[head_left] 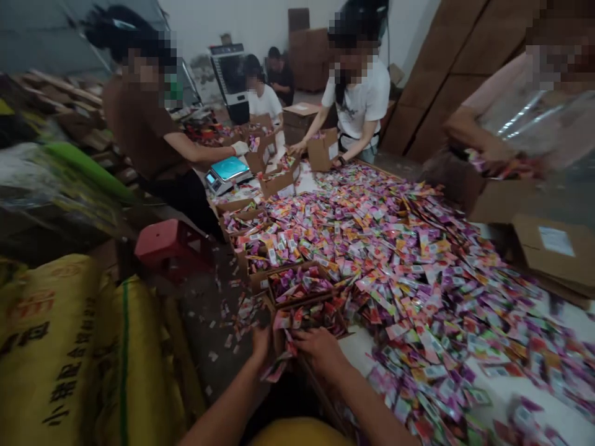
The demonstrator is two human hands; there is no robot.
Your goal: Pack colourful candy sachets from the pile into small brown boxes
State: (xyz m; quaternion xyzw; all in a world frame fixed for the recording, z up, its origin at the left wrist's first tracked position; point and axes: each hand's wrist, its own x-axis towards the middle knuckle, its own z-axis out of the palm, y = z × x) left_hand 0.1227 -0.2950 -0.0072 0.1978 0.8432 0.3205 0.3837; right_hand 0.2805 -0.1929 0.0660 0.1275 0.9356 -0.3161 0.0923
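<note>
My left hand (pixel 261 344) and my right hand (pixel 320 348) meet at the near edge of the table. Both are closed around a bunch of small colourful packets (pixel 281 359) held between them. Just beyond my fingers stands an open cardboard box (pixel 297 286) filled with the same packets. A huge loose heap of pink, purple and orange packets (pixel 409 260) covers the white table (pixel 511 390) to my right.
Several more filled boxes (pixel 246 223) line the table's left edge, by a digital scale (pixel 227 173). Other people work at the far side and the right. Yellow sacks (pixel 60 353) and a red stool (pixel 170 241) stand at my left. Flat cartons (pixel 553 248) lie at the right.
</note>
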